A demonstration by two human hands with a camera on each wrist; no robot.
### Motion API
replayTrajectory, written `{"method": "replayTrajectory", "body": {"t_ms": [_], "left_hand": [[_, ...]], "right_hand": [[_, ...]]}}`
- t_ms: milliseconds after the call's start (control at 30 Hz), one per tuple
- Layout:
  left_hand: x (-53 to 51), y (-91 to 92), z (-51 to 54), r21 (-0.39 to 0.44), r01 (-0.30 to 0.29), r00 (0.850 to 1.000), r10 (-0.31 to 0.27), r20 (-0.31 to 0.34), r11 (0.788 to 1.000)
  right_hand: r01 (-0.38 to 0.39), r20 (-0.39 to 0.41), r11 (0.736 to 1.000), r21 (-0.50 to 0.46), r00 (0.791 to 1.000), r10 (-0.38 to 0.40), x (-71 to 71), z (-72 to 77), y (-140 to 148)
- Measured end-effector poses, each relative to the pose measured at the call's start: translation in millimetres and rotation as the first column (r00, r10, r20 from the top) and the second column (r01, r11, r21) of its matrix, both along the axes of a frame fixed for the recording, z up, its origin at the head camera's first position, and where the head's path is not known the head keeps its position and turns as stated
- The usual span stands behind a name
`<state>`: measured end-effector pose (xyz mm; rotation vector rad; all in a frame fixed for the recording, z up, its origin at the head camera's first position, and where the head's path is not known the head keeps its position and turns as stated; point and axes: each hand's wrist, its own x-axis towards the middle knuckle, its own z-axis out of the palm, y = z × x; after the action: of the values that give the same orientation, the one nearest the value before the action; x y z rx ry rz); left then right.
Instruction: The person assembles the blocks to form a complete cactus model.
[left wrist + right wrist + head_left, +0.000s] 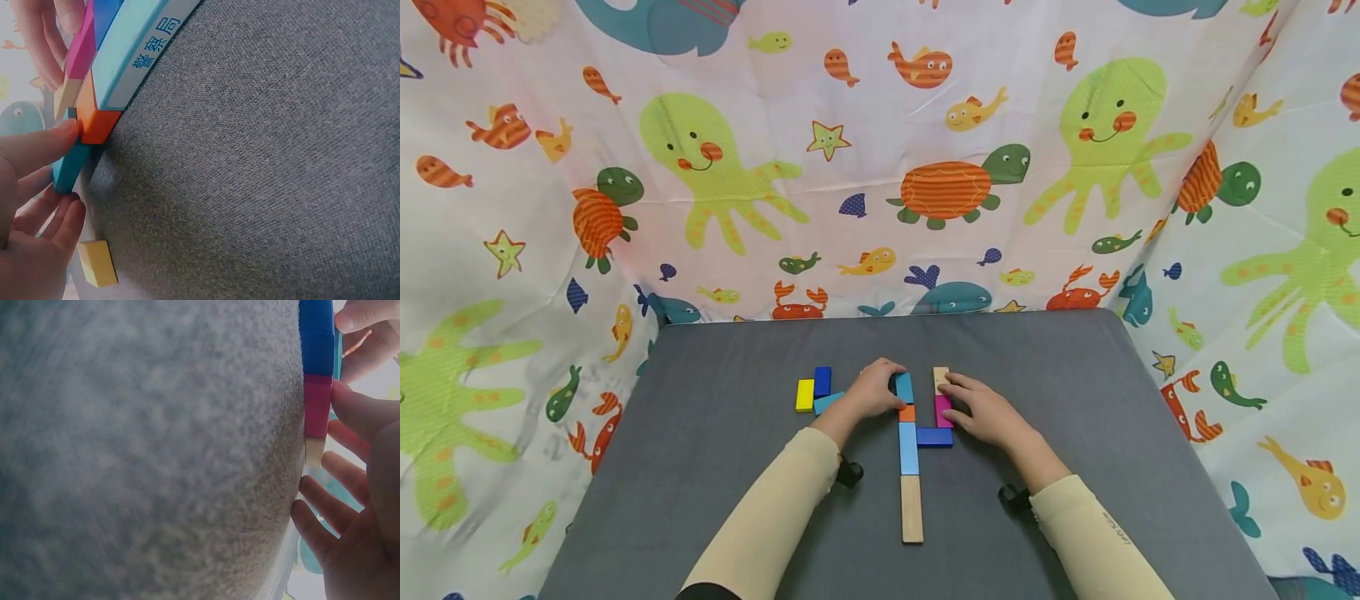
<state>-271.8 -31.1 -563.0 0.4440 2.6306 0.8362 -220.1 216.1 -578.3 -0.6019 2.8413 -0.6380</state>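
Observation:
Between thumb and fingers, my left hand (874, 390) pinches a teal-blue block (904, 388) at the far end of a column of blocks. Below it in the column lie an orange block (907, 413), a light blue block (908, 448) with printed characters, and a long plain wooden block (912, 508). A dark blue block (935, 437) juts right from the light blue one. From its right end a pink block (943, 412) and a small wooden block (940, 374) run away from me. My right hand (988, 410) rests beside these two, fingers spread, thumb at the pink block.
Left of the left hand lie a yellow block (805, 395), another dark blue block (822, 381) and a blue block (827, 403) partly hidden by the wrist. Everything lies on a grey cloth-covered table (737, 367). A sea-animal curtain (865, 125) hangs behind.

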Motion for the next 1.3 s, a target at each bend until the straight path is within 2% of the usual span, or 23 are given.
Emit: {"method": "replayTrajectory", "body": {"t_ms": [333, 567, 700, 867, 1300], "left_hand": [[-0.3, -0.2, -0.5, 0.030, 0.020, 0.999, -0.020, 0.025, 0.999], [2.0, -2.0, -9.5, 0.017, 0.054, 0.998, -0.054, -0.021, 0.998], [5.0, -2.9, -12.0, 0.035, 0.040, 0.999, -0.039, -0.034, 0.999], [9.1, -4.7, -10.1, 0.053, 0.037, 0.999, -0.036, -0.028, 0.998], [12.3, -5.4, -13.7, 0.046, 0.029, 0.999, -0.028, -0.032, 0.999]], "right_hand": [[0.000, 0.004, 1.000, 0.002, 1.000, 0.000, -0.9, 0.6, 1], [0.000, -0.001, 1.000, 0.005, 1.000, 0.000, -0.1, -0.2, 0], [0.003, -0.002, 1.000, 0.007, 1.000, -0.003, -0.5, -2.6, 0], [0.007, -0.003, 1.000, 0.010, 1.000, -0.007, -0.6, -4.1, 0], [0.007, -0.001, 1.000, 0.006, 1.000, -0.007, -0.2, -3.0, -1]]}}
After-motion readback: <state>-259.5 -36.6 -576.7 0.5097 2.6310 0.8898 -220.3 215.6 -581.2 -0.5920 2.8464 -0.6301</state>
